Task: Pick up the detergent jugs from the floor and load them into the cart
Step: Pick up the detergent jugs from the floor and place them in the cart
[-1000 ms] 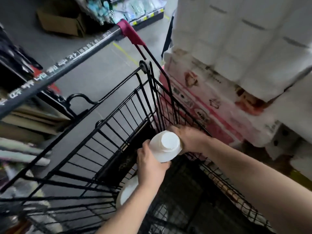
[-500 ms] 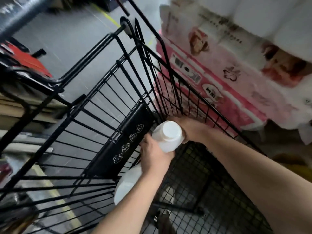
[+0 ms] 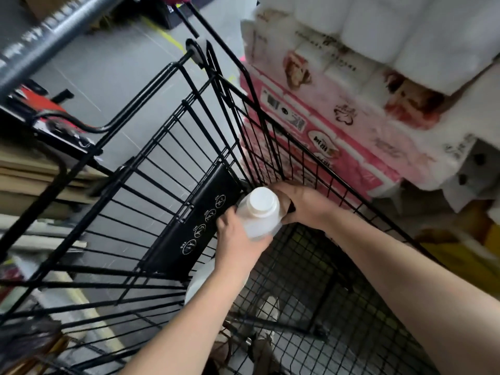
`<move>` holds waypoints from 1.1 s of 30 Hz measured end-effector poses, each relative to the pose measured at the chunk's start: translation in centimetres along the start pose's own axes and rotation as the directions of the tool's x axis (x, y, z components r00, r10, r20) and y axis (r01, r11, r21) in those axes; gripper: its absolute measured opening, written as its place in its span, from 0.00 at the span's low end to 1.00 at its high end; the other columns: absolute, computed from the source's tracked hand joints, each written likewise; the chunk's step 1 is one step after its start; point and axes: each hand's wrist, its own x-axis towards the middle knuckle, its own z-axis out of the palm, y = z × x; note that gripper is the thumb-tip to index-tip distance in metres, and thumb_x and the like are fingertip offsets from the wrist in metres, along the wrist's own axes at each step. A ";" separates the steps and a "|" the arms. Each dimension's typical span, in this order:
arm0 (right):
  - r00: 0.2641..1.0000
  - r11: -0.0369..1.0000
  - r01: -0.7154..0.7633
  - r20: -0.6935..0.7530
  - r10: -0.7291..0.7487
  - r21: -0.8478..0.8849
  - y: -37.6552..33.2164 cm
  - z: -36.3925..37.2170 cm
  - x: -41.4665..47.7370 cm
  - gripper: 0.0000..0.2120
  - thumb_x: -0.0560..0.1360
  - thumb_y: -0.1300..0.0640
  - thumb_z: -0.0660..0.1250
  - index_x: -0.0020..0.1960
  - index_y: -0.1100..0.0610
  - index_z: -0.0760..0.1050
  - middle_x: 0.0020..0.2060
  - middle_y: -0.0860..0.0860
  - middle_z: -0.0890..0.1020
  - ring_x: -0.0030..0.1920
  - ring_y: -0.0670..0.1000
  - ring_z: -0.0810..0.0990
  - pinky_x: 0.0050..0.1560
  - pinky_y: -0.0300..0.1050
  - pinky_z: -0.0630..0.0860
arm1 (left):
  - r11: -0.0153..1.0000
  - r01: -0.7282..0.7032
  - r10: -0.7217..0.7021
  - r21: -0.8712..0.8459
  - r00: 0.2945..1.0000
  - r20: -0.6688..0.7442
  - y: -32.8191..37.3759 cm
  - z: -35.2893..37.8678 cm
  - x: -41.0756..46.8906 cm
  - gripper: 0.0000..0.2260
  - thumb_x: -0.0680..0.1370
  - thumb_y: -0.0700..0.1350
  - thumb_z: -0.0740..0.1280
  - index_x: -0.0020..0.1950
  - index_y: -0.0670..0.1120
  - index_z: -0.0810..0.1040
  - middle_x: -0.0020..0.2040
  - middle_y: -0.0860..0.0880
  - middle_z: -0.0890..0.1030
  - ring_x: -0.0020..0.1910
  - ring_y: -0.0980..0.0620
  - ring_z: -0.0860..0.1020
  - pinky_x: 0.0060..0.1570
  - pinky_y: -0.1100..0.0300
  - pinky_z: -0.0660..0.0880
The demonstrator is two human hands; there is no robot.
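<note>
A white detergent jug (image 3: 262, 218) is held inside the black wire cart (image 3: 271, 147), in the far corner where the barred end wall meets the mesh side. The cap (image 3: 261, 199) is pointed up toward the camera. More white shows below the left forearm; it is taken to be the jug's lower body. Whether the jug's base touches the cart floor cannot be told.

The left hand (image 3: 236, 240) is wrapped on the jug's near left side, fingers curled round it. The right hand (image 3: 305, 205) is clamped on the far right side near the neck; its fingertips are hidden behind the jug.

A black panel with round icons (image 3: 195, 221) is fixed to the end wall, just beside the left hand. Pink and white tissue packs (image 3: 341, 123) are stacked outside the cart's right wall. Grey floor (image 3: 108, 66) is seen through the bars. A grey push bar (image 3: 51, 33) crosses the upper left corner. Flat cardboard (image 3: 24, 180) is piled at the left.
</note>
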 end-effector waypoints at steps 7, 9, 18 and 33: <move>0.958 0.979 0.165 -0.253 -0.131 0.116 -4.0 -5.8 -7.2 0.36 0.73 0.55 0.81 0.77 0.54 0.71 0.72 0.51 0.78 0.71 0.52 0.77 0.68 0.36 0.69 | 0.985 -0.175 0.175 -0.006 0.983 -0.062 3.1 -5.9 -4.4 0.45 0.72 0.52 0.81 0.82 0.47 0.60 0.79 0.45 0.64 0.77 0.45 0.68 0.72 0.55 0.67; 0.916 0.958 0.233 -0.368 -0.158 0.168 -5.8 -8.0 -10.3 0.33 0.74 0.51 0.79 0.76 0.54 0.72 0.72 0.49 0.78 0.71 0.47 0.77 0.72 0.43 0.72 | 0.956 -0.295 0.294 0.002 0.952 -0.084 5.5 -8.5 -5.8 0.43 0.72 0.54 0.80 0.81 0.51 0.62 0.78 0.49 0.66 0.77 0.50 0.68 0.71 0.60 0.64; 0.538 0.785 0.519 -0.843 0.008 0.338 -16.1 -17.5 -26.2 0.28 0.74 0.50 0.79 0.71 0.45 0.73 0.66 0.44 0.82 0.69 0.46 0.79 0.73 0.56 0.74 | 0.555 -0.813 0.822 -0.176 0.568 -0.035 20.2 -22.3 -14.1 0.35 0.67 0.65 0.77 0.72 0.65 0.71 0.73 0.55 0.75 0.73 0.60 0.73 0.76 0.56 0.68; -0.026 0.924 0.328 -0.976 0.215 0.195 -24.3 -13.7 -49.3 0.29 0.77 0.54 0.75 0.75 0.52 0.69 0.72 0.48 0.78 0.73 0.52 0.76 0.74 0.60 0.71 | -0.021 -0.764 0.954 -0.645 -0.208 0.215 29.2 -21.2 -30.0 0.36 0.72 0.64 0.77 0.74 0.52 0.68 0.77 0.49 0.73 0.79 0.49 0.69 0.77 0.45 0.67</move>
